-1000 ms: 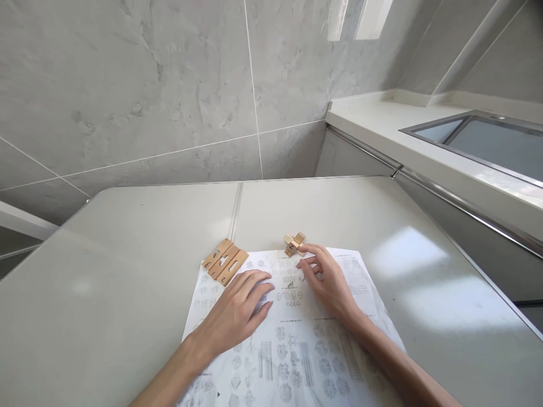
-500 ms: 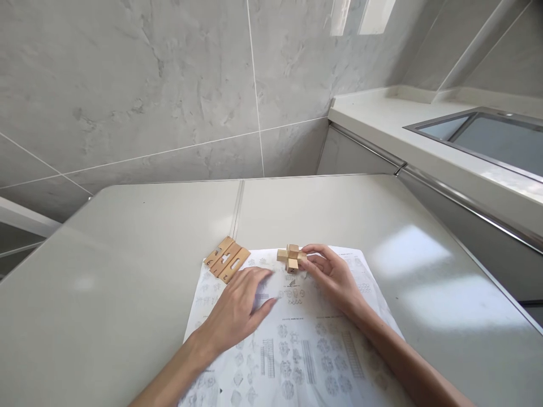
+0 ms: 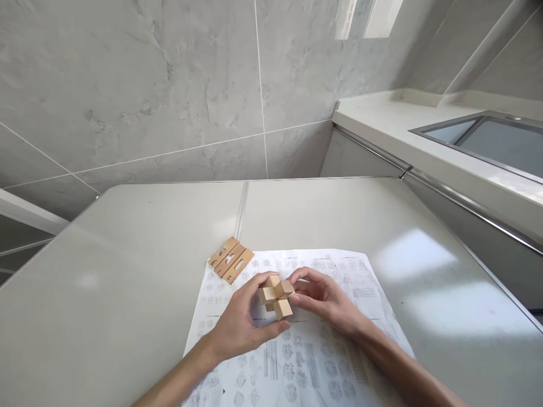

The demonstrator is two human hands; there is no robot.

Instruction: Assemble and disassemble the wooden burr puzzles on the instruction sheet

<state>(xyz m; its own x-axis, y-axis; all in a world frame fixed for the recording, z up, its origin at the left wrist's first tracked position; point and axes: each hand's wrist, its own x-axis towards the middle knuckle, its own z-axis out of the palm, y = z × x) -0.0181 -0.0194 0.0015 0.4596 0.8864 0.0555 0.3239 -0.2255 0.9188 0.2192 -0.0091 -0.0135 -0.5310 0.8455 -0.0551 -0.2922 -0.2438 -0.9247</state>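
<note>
Two bare hands work above one worktop (image 3: 127,282), near its near side and roughly midway between its left and right edges. One wooden cross-shaped block puzzle (image 3: 277,296) is between them, in front of the one large printed sheet (image 3: 303,353) as seen from the head; at least five square-ended arms show, pointing different ways.

The right hand (image 3: 316,294) has its thumb and forefinger closed on the puzzle's right side, the other fingers curled in behind. The left hand (image 3: 246,316) is spread in a wide curve around the left side, fingers above and thumb below; whether it bears any of the puzzle's weight, I cannot tell.

Three flat wooden pieces (image 3: 224,264) lie side by side, slanted, over the sheet's far left corner and partly onto the bare worktop. Each has a cut-out and one numeral: 3, 1 and 2 from left to right. One seam (image 3: 242,209) runs from the worktop's far edge toward these pieces. Two bright patches of light lie toward the worktop's right edge. Beyond that edge is one white ledge (image 3: 382,116) with one metal-framed recess.
</note>
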